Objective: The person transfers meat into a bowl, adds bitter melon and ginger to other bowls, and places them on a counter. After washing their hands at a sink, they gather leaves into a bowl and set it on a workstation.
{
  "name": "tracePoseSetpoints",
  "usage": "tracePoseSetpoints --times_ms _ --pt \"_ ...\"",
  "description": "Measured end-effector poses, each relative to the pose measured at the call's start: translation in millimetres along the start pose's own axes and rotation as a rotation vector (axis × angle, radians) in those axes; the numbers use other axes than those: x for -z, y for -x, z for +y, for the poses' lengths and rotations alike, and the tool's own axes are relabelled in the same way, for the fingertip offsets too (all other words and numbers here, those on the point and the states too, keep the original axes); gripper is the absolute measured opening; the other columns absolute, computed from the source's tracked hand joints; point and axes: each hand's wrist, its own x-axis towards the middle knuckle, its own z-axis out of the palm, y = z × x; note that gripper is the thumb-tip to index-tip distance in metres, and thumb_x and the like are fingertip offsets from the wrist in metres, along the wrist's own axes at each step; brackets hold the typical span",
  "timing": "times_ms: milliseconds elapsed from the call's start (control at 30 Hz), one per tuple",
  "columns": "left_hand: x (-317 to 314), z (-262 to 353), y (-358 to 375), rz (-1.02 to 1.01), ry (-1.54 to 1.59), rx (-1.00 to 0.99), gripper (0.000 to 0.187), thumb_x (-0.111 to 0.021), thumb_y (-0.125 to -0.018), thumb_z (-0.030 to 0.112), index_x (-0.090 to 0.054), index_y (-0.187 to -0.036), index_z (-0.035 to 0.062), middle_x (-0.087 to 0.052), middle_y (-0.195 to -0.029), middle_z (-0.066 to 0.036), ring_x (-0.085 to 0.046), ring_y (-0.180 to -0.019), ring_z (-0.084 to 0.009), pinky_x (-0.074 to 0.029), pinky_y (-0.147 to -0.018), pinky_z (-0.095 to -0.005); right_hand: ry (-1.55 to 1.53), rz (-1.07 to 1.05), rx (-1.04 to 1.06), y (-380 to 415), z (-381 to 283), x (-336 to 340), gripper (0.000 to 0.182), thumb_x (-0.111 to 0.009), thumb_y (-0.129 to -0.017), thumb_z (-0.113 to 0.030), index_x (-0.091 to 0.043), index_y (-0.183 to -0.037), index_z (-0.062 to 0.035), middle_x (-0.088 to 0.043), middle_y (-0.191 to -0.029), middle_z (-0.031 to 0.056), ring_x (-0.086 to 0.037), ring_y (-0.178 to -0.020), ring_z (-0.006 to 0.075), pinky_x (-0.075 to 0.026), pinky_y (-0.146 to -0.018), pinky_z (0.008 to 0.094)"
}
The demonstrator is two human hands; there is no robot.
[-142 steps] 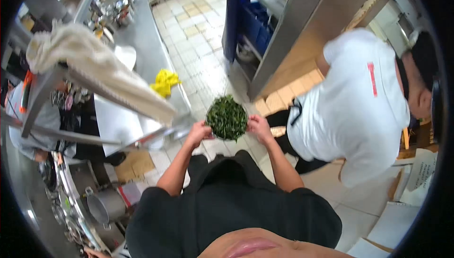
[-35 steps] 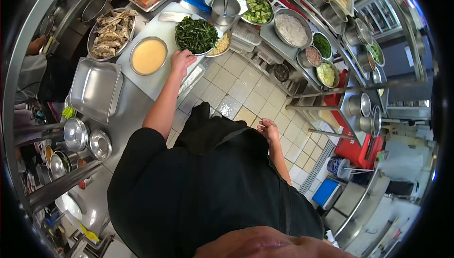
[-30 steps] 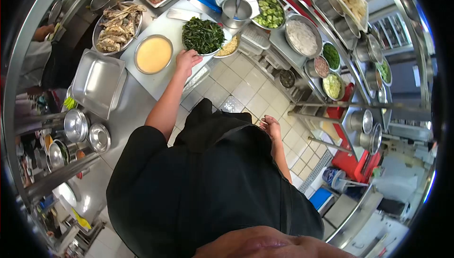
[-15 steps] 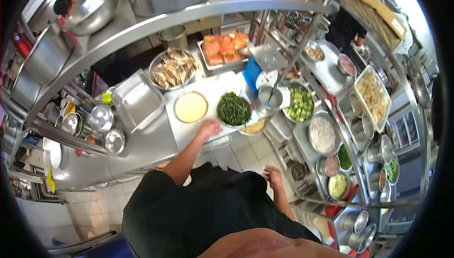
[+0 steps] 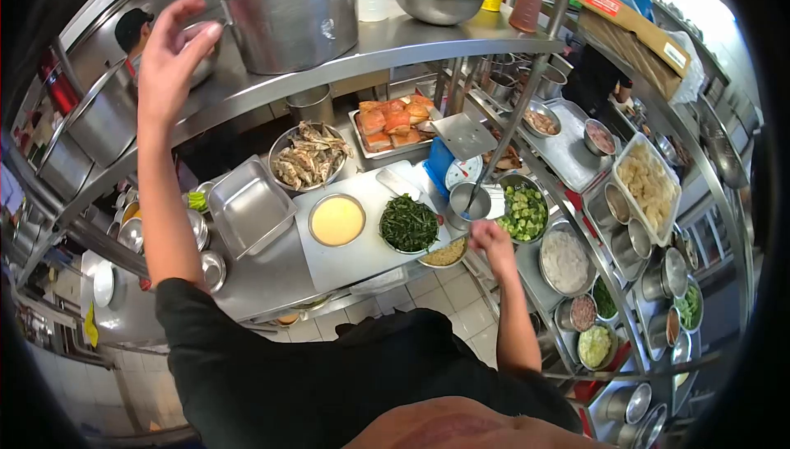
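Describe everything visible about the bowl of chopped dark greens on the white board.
The bowl of chopped dark greens is round and shallow, with a thin pale rim, heaped with dark leafy shreds. It sits upright on the white cutting board, right of the bowl of yellow batter and left of the metal cup. Neither hand touches it; the right hand hovers just to its right.

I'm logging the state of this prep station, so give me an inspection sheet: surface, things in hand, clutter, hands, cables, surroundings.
Surface: steel counter with a white cutting board on it.
Things in hand: bowl of chopped greens on the board, beside a bowl of yellow batter.
Clutter: empty steel tray, fried fish bowl, cucumber bowl, scale.
Hands: left hand raised, open, by the upper shelf; right hand low near the metal cup, grip unclear.
Cables: nothing seen.
Surroundings: tiled floor, another person behind the shelf.
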Motion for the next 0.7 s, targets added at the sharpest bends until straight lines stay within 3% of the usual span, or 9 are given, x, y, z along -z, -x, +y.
tracePoseSetpoints --times_ms 67,133,267,300,467,500,600,633,700 --pt "-14 -4 -16 0.018 -0.173 -0.001 0.055 -0.069 -0.083 0.025 -0.048 -0.130 0.0042 -0.049 -0.130 -0.010 -0.053 -0.112 -0.0172 -0.046 -0.088 -0.0302 0.119 -0.043 0.181 -20 -69 -14 0.022 -0.062 -0.088 -0.017 -0.061 -0.103 -0.0005 -0.062 -0.083 0.0022 -0.058 -0.071 0.0102 -0.048 -0.068 0.0255" --pt "-21 -16 -27 -0.067 -0.276 -0.075 0.057 -0.071 -0.082 0.027 -0.050 -0.129 0.0038 -0.053 -0.126 -0.010 -0.054 -0.109 -0.0180 -0.046 -0.088 -0.0311 0.135 -0.052 0.297 -28 -133 -31 0.019 -0.063 -0.087 -0.012 -0.062 -0.104 -0.0028 -0.061 -0.077 -0.0011 -0.052 -0.067 0.0046 -0.040 -0.059 0.0201" --pt "-23 -9 -26 -0.097 -0.413 -0.053 0.056 -0.075 -0.077 0.031 -0.056 -0.122 0.0027 -0.061 -0.112 -0.009 -0.057 -0.100 -0.0177 -0.046 -0.086 -0.0309 0.039 -0.146 0.438 -38 -203 -57 0.022 -0.063 -0.086 -0.005 -0.060 -0.107 -0.0003 -0.062 -0.080 -0.0005 -0.056 -0.073 0.0048 -0.043 -0.064 0.0193" --pt "-26 -11 -26 -0.039 -0.435 -0.124 0.053 -0.076 -0.075 0.034 -0.061 -0.115 0.0019 -0.065 -0.101 -0.007 -0.058 -0.094 -0.0165 -0.046 -0.084 -0.0301 0.049 -0.170 0.464 -40 -211 -63 0.021 -0.063 -0.086 -0.005 -0.060 -0.106 -0.0002 -0.062 -0.083 0.0000 -0.057 -0.075 0.0054 -0.044 -0.066 0.0196" --pt "-34 8 -26 -0.032 -0.523 -0.145 0.054 -0.077 -0.072 0.040 -0.064 -0.112 0.0057 -0.067 -0.101 -0.012 -0.060 -0.087 -0.0178 -0.048 -0.079 -0.0319 0.119 -0.257 0.569 -56 -229 -91 0.020 -0.060 -0.087 -0.003 -0.060 -0.106 0.0019 -0.057 -0.111 0.0056 -0.062 -0.086 0.0126 -0.051 -0.079 0.0271" --pt "-29 20 -26 -0.092 -0.560 -0.096 0.054 -0.076 -0.072 0.040 -0.064 -0.112 0.0062 -0.066 -0.107 -0.015 -0.062 -0.087 -0.0226 -0.049 -0.080 -0.0354 0.122 -0.262 0.564 -57 -230 -96 0.020 -0.060 -0.086 -0.003 -0.060 -0.106 0.0021 -0.057 -0.112 0.0060 -0.062 -0.086 0.0129 -0.051 -0.079 0.0271" --pt "8 16 -47 -0.277 -0.438 -0.005 0.050 -0.075 -0.074 0.037 -0.063 -0.112 0.0063 -0.065 -0.109 -0.016 -0.063 -0.099 -0.0277 -0.049 -0.084 -0.0337 0.129 -0.262 0.542 -57 -223 -104 0.020 -0.060 -0.086 -0.002 -0.060 -0.106 0.0033 -0.056 -0.113 0.0072 -0.062 -0.087 0.0139 -0.051 -0.078 0.0271" --pt "15 38 -45 -0.225 -0.276 0.005 0.024 -0.062 -0.080 0.015 -0.068 -0.099 0.0011 -0.070 -0.087 -0.013 -0.067 -0.074 -0.0197 -0.052 -0.073 -0.0296 0.132 -0.271 0.543 -57 -220 -106 0.020 -0.060 -0.086 -0.002 -0.060 -0.105 0.0033 -0.057 -0.113 0.0073 -0.062 -0.086 0.0140 -0.051 -0.078 0.0271" --pt "32 38 -76 -0.172 -0.527 -0.038 0.026 -0.059 -0.077 0.015 -0.067 -0.093 -0.0031 -0.069 -0.081 -0.016 -0.066 -0.071 -0.0229 -0.051 -0.068 -0.0341 0.138 -0.278 0.520 -58 -213 -108 0.020 -0.061 -0.086 -0.003 -0.061 -0.105 0.0030 -0.057 -0.113 0.0075 -0.062 -0.085 0.0143 -0.051 -0.077 0.0271"
